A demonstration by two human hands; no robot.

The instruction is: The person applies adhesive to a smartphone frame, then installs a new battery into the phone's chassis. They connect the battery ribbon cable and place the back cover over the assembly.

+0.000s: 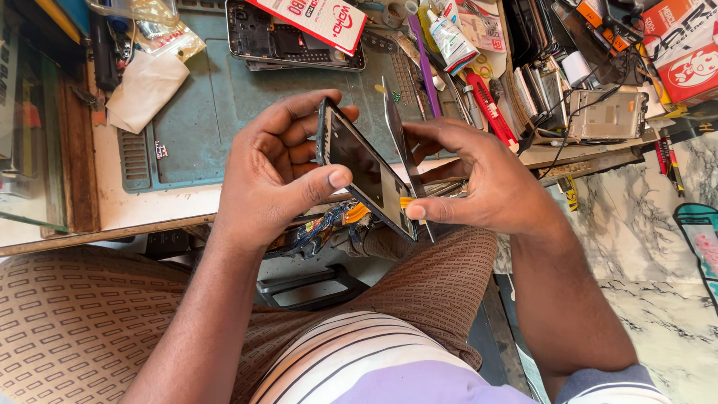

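My left hand (273, 176) grips a dark phone frame (359, 168), thumb pressed on its inner face and fingers curled behind it. My right hand (479, 179) holds a thin dark panel (399, 138) that stands apart from the frame at the top and meets it at the bottom, where an orange flex strip (406, 202) shows by my thumb. Both hands hover over the front edge of the workbench, above my lap.
A teal work mat (224, 105) covers the bench, with an opened phone body (292, 45) and a red and white box (314, 19) at its far side. Tools, a red-handled cutter (492, 108), a glue tube (451, 37) and phone parts crowd the right. A marble floor (651, 247) lies at the right.
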